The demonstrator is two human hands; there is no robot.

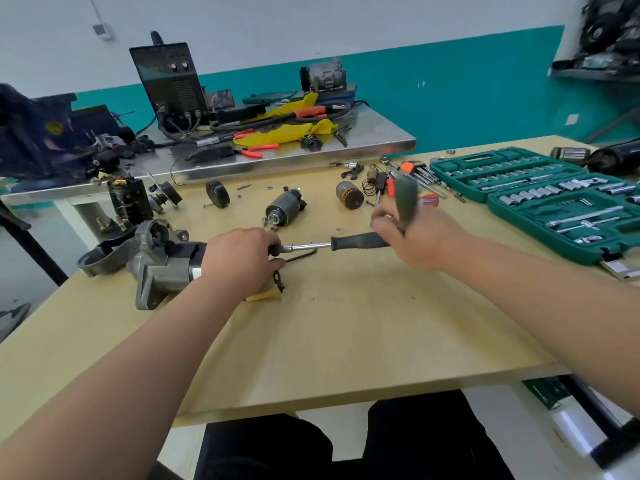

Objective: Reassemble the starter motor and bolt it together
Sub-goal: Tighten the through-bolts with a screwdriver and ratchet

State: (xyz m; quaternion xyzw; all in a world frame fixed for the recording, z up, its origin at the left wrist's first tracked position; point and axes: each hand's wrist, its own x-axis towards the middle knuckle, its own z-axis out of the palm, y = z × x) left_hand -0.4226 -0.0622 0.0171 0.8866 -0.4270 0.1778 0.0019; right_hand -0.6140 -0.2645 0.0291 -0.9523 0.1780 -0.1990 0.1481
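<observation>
**Head camera: starter motor held on the table, wrench at its end**

Closest in, the person's dark trousers [266,445] show under the edge of the pale wooden table [346,341]. The left hand [239,261] is curled over the rear end of the starter motor [162,258]. The motor lies on its side at the left of the table, its grey nose pointing away to the left. A wrench [360,241] with a black grip lies level, its metal end tucked in under the left hand's fingers. Just below that hand sit a small yellow piece [263,295] and a dark tab with a ring [278,280]. The right hand [412,233] is blurred. It is closed round a grey-green handle [407,195] that sticks up out of the fist. The wrench's grip runs up to this hand, but I cannot tell whether they touch.

Beyond the hands, loose parts lie apart on the table. A black cover [100,258] sits beside the motor's nose. Farther out are a small dark cylinder [285,209], a black round cap [217,194] and a copper-coloured winding [349,195]. To the right an open green socket case [561,242] lies flat, with hex keys [420,171] near its left edge. Farther back stands a steel bench [374,136] carrying a dark welder box [169,81], yellow cloth [287,133] and red-handled pliers [259,150]. Behind it is a teal and white wall [450,98].
</observation>
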